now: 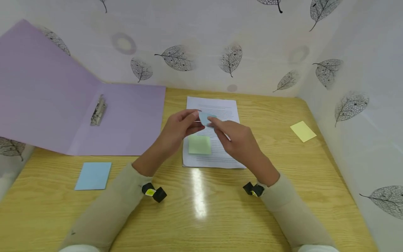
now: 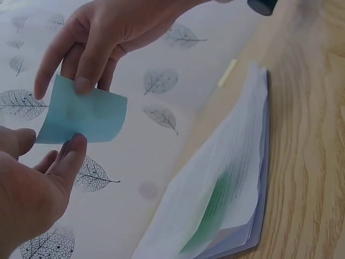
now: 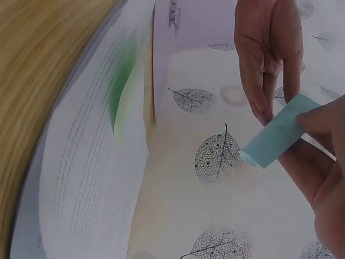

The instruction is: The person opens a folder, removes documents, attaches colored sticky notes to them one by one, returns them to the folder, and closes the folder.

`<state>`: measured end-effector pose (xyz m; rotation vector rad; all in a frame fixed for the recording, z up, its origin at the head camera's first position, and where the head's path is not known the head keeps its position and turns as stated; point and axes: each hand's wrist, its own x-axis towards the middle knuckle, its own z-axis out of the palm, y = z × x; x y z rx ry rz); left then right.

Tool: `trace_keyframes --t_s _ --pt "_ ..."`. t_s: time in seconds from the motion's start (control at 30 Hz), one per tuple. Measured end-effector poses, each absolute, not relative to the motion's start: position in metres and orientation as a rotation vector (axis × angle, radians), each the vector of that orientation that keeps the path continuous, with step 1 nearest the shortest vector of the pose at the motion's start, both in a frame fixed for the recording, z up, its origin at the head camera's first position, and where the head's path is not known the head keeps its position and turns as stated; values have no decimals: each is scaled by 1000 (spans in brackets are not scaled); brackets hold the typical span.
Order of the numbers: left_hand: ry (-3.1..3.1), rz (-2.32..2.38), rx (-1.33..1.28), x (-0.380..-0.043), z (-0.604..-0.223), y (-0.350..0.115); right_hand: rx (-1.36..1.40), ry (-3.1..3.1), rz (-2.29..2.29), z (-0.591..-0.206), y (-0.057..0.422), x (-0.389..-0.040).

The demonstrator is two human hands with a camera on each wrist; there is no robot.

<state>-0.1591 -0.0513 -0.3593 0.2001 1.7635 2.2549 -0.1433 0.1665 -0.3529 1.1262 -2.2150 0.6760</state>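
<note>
A light-blue sticky note (image 1: 204,118) is held up between both hands above a stack of printed sheets (image 1: 220,107). My left hand (image 1: 174,132) pinches its left end between thumb and fingers. From the other side, my right hand (image 1: 237,140) grips it, thumb on the face and fingers behind, as the left wrist view shows. The blue note (image 2: 81,116) bends slightly there, and one end of the blue note (image 3: 277,132) curls in the right wrist view. Below the hands, a pale green sticky note (image 1: 199,145) lies on the top sheet, towards its lower left.
An open purple folder (image 1: 132,119) with a metal clip (image 1: 99,110) lies at the left, its cover leaning against the leaf-patterned backdrop (image 1: 201,31). Nearer me is a blue sticky pad (image 1: 93,176). A yellow sticky note (image 1: 303,131) lies at the far right of the wooden table (image 1: 201,231).
</note>
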Motion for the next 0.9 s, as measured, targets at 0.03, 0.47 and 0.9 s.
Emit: trace_keyframes --t_s 0.03,0.47,0.9 --pt "1763 2265 176 -161 -360 -52 1148 -2196 629 -355 165 -143" --pt "1844 2294 126 -168 -365 -54 1204 -2259 777 -358 168 -148" --pt "1847 2192 206 -176 -370 -45 702 -2472 978 -355 188 -165"
